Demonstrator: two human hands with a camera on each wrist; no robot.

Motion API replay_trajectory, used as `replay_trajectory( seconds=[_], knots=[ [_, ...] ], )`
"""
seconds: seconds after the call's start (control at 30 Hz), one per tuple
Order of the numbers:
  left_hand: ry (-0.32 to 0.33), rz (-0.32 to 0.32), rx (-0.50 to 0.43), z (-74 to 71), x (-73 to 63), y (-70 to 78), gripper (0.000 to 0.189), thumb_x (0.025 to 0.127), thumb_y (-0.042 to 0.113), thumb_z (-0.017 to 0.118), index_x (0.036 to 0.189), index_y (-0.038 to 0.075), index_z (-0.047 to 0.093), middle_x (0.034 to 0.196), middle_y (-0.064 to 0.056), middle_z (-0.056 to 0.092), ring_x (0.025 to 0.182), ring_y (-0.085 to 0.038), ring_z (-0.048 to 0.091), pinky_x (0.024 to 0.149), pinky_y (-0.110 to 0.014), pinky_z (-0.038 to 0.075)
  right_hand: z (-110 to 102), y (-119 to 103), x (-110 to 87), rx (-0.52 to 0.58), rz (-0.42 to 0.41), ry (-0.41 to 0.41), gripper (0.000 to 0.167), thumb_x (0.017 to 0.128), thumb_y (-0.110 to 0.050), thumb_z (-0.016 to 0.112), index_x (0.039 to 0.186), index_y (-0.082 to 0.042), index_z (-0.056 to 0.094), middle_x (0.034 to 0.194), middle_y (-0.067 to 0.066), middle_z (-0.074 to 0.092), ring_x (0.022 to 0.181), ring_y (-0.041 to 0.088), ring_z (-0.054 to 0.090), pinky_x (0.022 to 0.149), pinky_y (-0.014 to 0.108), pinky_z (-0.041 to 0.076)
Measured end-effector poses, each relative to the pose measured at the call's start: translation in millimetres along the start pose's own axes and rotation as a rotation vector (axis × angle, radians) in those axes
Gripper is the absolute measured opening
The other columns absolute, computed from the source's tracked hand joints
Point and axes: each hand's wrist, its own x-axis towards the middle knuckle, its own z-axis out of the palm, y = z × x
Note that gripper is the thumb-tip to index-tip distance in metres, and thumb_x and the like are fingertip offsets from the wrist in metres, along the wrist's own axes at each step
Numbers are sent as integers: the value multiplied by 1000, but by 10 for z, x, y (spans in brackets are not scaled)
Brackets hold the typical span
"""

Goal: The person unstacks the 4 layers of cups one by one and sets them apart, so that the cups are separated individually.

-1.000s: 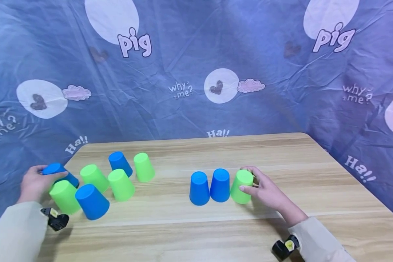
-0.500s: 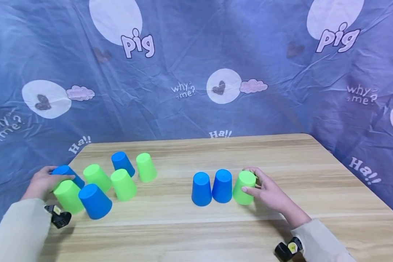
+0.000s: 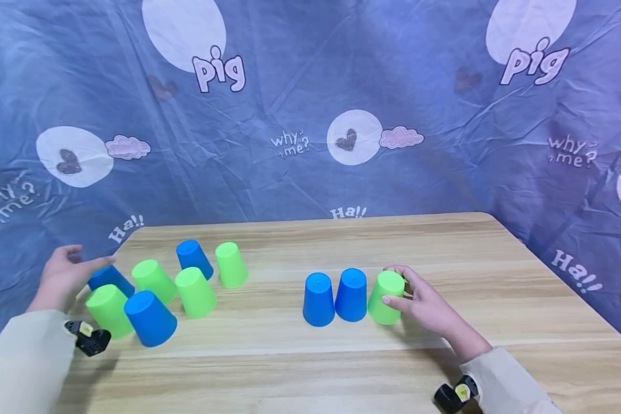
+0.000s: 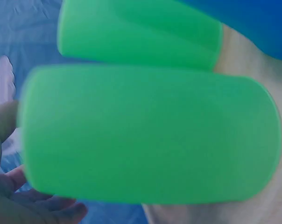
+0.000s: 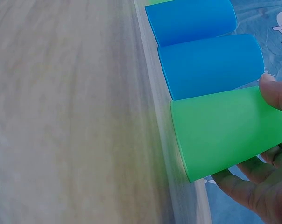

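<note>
At the table's left, my left hand (image 3: 66, 277) hovers with thumb and fingers spread over an upturned blue cup (image 3: 110, 279). Nearer to me stands a green cup (image 3: 110, 311), which fills much of the left wrist view and hides part of that blue cup. My right hand (image 3: 423, 300) holds another upturned green cup (image 3: 385, 297), its thumb on the near side and fingers round the far side. Left of it in a row stand two blue cups, one (image 3: 351, 294) close beside it and one (image 3: 318, 299) farther along.
More upturned cups stand in the left group: a front blue cup (image 3: 151, 319), two middle green cups (image 3: 154, 282) (image 3: 195, 292), a rear blue cup (image 3: 194, 259) and a rear green cup (image 3: 232, 264). A printed blue cloth (image 3: 290, 184) hangs behind the wooden table (image 3: 300, 374).
My left hand has let go of the blue cup and risen slightly above it. The right hand keeps its hold on the green cup. The head view has shifted slightly.
</note>
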Motion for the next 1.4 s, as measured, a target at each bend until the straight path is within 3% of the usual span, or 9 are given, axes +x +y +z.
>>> replay_trajectory(
  seconds=[0.27,0.37,0.47,0.93,1.4],
  knots=[
    [287,124,-94,152,-231,417,78,87,31,58,146,4,16,151,-22,17,135,-44,20,106,-58,24,-1,19,6,6,-11,2,50,89,-20,61,132,-6,39,118,13,53,115,34,49,92,52,41],
    [345,182,-114,216,-303,559,73,87,27,59,145,7,20,151,-17,21,137,-36,20,108,-54,24,4,20,10,6,-10,0,50,89,-20,61,131,-7,39,117,12,53,114,33,50,92,51,42],
    [356,233,-132,283,-381,688,70,87,25,59,145,10,22,151,-11,23,139,-29,20,110,-49,24,2,14,10,8,-12,2,49,89,-20,61,131,-6,39,117,12,53,114,33,50,92,50,41],
    [254,472,-243,634,-783,1027,67,89,19,61,146,16,26,150,-8,28,139,-24,25,113,-38,23,-4,16,9,-2,-21,-2,49,89,-19,61,131,-7,39,117,11,53,115,33,49,91,51,41],
    [4,620,-368,1039,-1149,1224,67,87,8,63,144,6,28,147,-14,33,136,-27,30,111,-38,28,4,34,2,8,-5,-3,50,89,-20,61,131,-6,38,117,13,53,114,34,50,92,51,42]
  ],
)
